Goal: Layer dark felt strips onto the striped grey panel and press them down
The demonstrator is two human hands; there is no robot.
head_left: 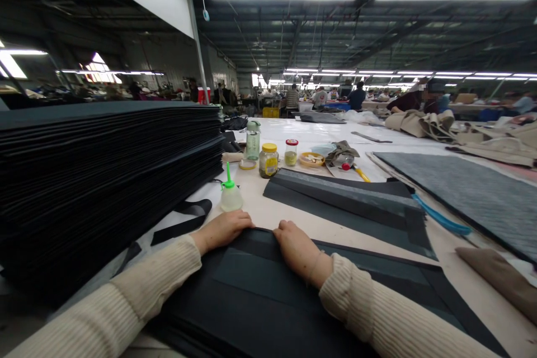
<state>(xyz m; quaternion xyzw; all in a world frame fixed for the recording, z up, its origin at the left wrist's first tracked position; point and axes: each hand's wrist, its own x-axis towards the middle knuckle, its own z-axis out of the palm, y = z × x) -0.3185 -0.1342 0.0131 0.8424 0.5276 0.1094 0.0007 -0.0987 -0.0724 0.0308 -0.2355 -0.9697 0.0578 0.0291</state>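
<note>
A dark fabric panel [251, 313] lies in front of me, with a dark greenish strip across it. My left hand [224, 229] is closed at the panel's far edge, its fingertips pinching there. A short way to the right, my right hand [298, 250] also has its fingers curled over that edge. Just beyond my left hand stands a squeeze bottle [231, 196] with a green nozzle. More dark panels [377, 274] extend to the right beneath my right forearm. The undersides of the fingers are hidden.
A tall stack of dark panels [104, 179] rises on the left. Jars [268, 161], a green water bottle [253, 140] and a yellow dish [311, 160] stand beyond. Layered dark pieces [335, 201], a blue strip [442, 218] and grey material [461, 190] lie right. People work farther back.
</note>
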